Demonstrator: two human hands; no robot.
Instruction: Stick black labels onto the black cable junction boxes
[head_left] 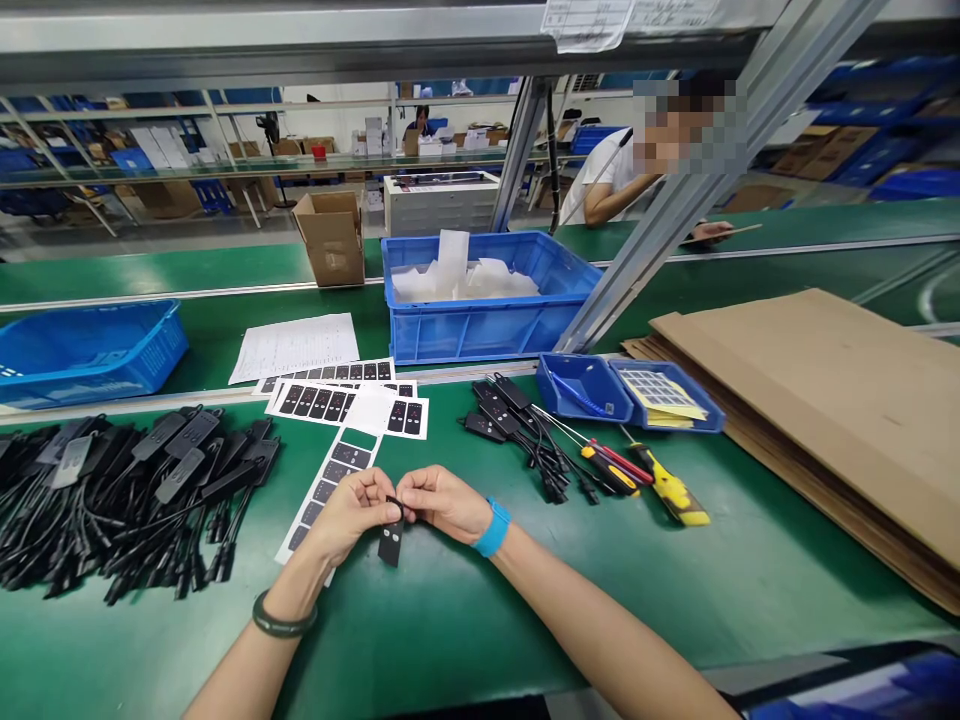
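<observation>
My left hand [352, 512] and my right hand [441, 500] meet over the green bench, both pinching the top of a small flat black controller [391, 541] that hangs down between them. A dark bangle is on my left wrist and a blue band on my right. Just left of my hands lies a strip of black label stickers [330, 482], with more sticker sheets [341, 400] beyond it. A big heap of black cabled controllers [127, 495] lies at the left, and a smaller bunch [517, 432] at the right.
Screwdrivers [637, 470] lie beside two small blue trays [630, 392]. A blue crate of white bags [480, 295], a blue basket [86, 352], a cardboard box [330, 238] and stacked cardboard sheets [825, 400] ring the bench. Another person [637, 170] sits across the line.
</observation>
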